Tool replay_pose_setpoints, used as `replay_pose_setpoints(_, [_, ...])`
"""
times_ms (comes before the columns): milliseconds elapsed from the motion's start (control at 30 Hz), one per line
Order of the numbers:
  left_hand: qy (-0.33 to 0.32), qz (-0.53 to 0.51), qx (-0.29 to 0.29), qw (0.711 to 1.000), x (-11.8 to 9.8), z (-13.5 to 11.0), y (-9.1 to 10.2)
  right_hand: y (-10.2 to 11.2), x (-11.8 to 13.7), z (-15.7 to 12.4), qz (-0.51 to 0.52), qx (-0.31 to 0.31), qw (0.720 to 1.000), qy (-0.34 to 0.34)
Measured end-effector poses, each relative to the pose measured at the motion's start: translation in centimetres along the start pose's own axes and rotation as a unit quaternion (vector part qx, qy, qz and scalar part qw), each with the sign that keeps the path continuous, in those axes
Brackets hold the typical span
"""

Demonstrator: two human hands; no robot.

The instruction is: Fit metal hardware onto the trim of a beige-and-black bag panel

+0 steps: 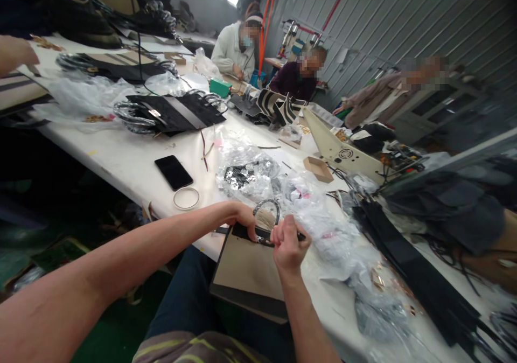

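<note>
A tan and black handbag point(246, 263) leans at the table's front edge above my lap, its plastic-wrapped handle point(276, 206) looping up from the top. My left hand point(242, 220) is closed on the bag's dark top edge, thumb pressed down near a small shiny metal fitting. Beside it, my right hand point(290, 242) makes a fist at the same edge. A short black end juts out of that fist; whether it is a tool or part of the bag, I cannot tell. Just beyond the hands lies a clear plastic bag of dark metallic pieces point(240, 175).
Left of my hands are a black phone point(173, 172) and a tape roll point(186, 198). Black handbags point(181, 112) lie farther back. Crumpled plastic point(335, 239) and long black strips point(416, 277) spread to the right, near a cardboard box point(318, 169). Several people work around the table.
</note>
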State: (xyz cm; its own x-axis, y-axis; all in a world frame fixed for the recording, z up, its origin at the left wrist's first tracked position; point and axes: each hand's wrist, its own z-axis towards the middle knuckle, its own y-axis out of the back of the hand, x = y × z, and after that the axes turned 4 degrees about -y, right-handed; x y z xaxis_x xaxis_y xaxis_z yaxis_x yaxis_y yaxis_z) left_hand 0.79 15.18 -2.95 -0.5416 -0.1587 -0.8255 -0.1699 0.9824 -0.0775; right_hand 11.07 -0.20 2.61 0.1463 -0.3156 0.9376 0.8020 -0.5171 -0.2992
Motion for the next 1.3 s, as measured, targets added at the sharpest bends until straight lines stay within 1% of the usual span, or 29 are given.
replay_pose_setpoints(133, [0.017, -0.027, 0.03, 0.999, -0.2, -0.7, 0.4, -0.3, 1.4, 1.1, 0.02, -0.004, 0.999, -0.033])
replay_pose_setpoints(233, [0.034, -0.036, 0.045, 0.998, -0.3, -0.7, 0.7, -0.7, 2.5, 1.2, 0.02, 0.004, 0.999, -0.04])
replay_pose_setpoints(300, [0.043, -0.036, 0.05, 0.997, -0.4, -0.6, 0.7, -1.0, 2.8, 0.9, 0.017, 0.011, 0.998, -0.052])
replay_pose_setpoints(367, [0.045, -0.035, 0.052, 0.997, -0.6, -0.5, 0.7, -1.4, 2.7, 0.8, 0.016, 0.011, 0.997, -0.071])
replay_pose_setpoints(500, [0.035, -0.04, 0.051, 0.997, -0.5, -0.6, 0.4, -2.0, 1.6, 1.4, 0.02, -0.018, 0.995, -0.101])
replay_pose_setpoints(600, [0.021, -0.048, 0.031, 0.998, -0.3, -0.8, 0.2, -2.4, 0.8, 2.7, 0.006, -0.027, 0.992, -0.124])
replay_pose_setpoints(733, [-0.011, -0.049, 0.006, 0.999, -0.6, -1.7, -0.3, -2.9, -0.1, 4.7, -0.021, -0.028, 0.981, -0.193])
replay_pose_setpoints(833, [-0.038, -0.035, 0.018, 0.998, -0.7, -2.4, -0.7, -3.3, -0.8, 5.8, -0.039, -0.027, 0.97, -0.238])
replay_pose_setpoints(933, [-0.063, -0.03, 0.029, 0.997, -0.6, -2.4, -0.3, -3.6, -1.5, 6.7, -0.056, -0.006, 0.962, -0.268])
replay_pose_setpoints(1000, [-0.069, -0.029, 0.041, 0.996, -0.8, -2.3, 0.0, -3.8, -1.7, 7.0, -0.062, -0.006, 0.958, -0.28])
replay_pose_setpoints(1100, [-0.058, -0.018, 0.056, 0.997, -1.5, -2.4, -0.3, -3.9, -1.7, 7.1, -0.048, -0.023, 0.955, -0.293])
replay_pose_setpoints(1233, [-0.011, -0.017, 0.019, 1.0, -1.7, -2.3, -0.3, -3.5, -1.8, 7.5, -0.004, -0.016, 0.953, -0.303])
replay_pose_setpoints(1300, [0.003, -0.018, 0.004, 1.0, -1.6, -2.3, -0.3, -2.9, -0.9, 7.1, 0.007, -0.007, 0.953, -0.304])
